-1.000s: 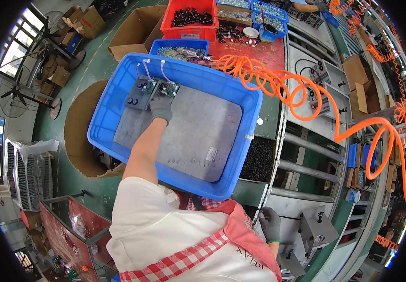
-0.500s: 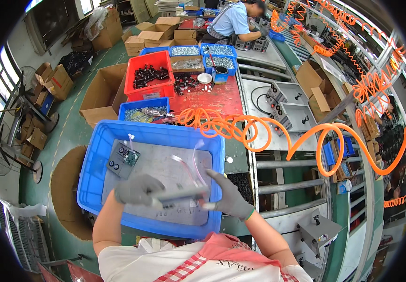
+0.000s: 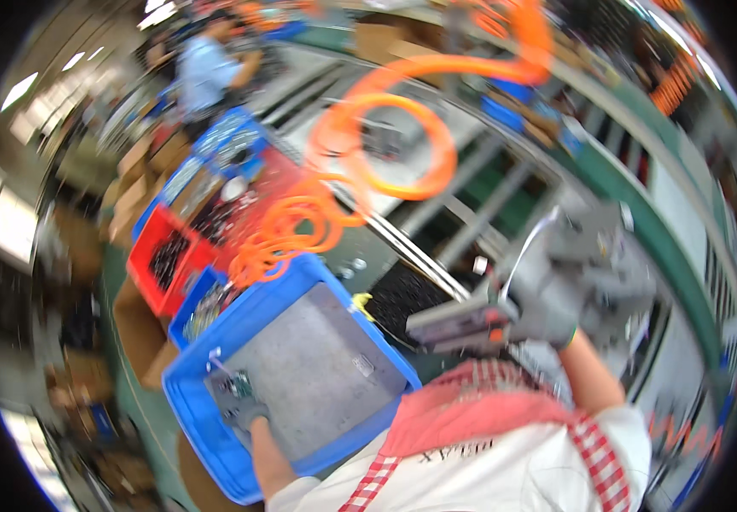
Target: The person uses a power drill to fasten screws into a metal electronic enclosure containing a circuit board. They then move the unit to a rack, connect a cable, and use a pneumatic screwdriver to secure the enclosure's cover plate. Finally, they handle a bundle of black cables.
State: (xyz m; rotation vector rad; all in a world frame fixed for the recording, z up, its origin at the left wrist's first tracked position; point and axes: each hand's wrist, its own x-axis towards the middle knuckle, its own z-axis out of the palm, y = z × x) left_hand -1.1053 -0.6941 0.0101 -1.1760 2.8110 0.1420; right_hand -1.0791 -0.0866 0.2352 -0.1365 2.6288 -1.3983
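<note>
A grey panel with a green circuit board and a short white cable lies at the left of the blue tub. My gloved left hand is on this panel, fingers wrapped at its near side and partly blurred. Out beyond the tub's right side, my gloved right hand grips a second flat grey panel, with a thin white cable rising beside the hand. Motion smears its details. Grey metal housings stand on the roller line just past my right hand.
An orange coiled air hose hangs across the bench. A red bin of black parts and several blue bins stand at the far left. Rollers run along the right. A person in blue works farther back.
My view has swung right. My right hand has carried a panel out of the tub to the right; my left hand has let go of it and moved onto the other panel.
</note>
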